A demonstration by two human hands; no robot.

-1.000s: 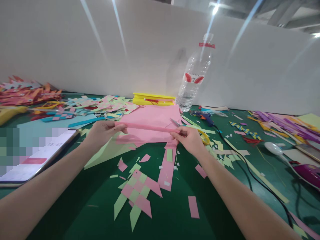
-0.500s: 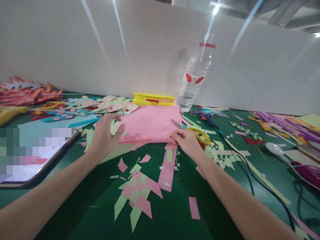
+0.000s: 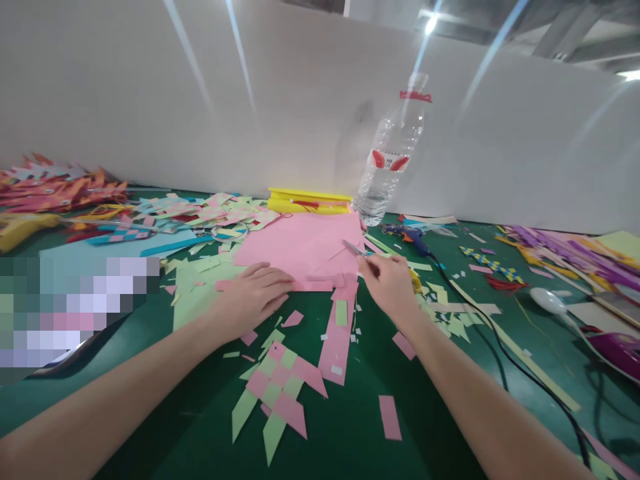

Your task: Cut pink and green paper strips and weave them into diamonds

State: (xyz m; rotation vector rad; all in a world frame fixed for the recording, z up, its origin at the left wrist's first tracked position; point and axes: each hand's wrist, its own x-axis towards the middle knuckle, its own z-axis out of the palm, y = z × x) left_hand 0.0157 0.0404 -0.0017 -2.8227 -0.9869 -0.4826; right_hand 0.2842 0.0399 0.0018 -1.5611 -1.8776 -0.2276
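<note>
My left hand (image 3: 255,293) lies flat, fingers stretched out, over the near left corner of a pink paper sheet (image 3: 300,243) and beside a pale green sheet (image 3: 187,297). On the right, my right hand (image 3: 390,280) is closed over a pair of scissors (image 3: 353,248), whose blades point left across the pink sheet. Its palm hides most of the yellow handles. In front of both hands rests a fish-like woven piece (image 3: 275,377) of pink and green strips. A pink strip (image 3: 336,347) runs toward me from the sheet.
A plastic bottle (image 3: 387,170) leans at the back beside a yellow folded piece (image 3: 310,201). A glue gun (image 3: 413,239) and its black cord lie to the right. A phone-like device, its screen pixelated, is at left. Paper scraps and woven pieces cover much of the green table.
My left hand has come down and right, from raised to flat on the paper. My right hand has shifted right, from the paper's edge onto the scissors, which stay in place.
</note>
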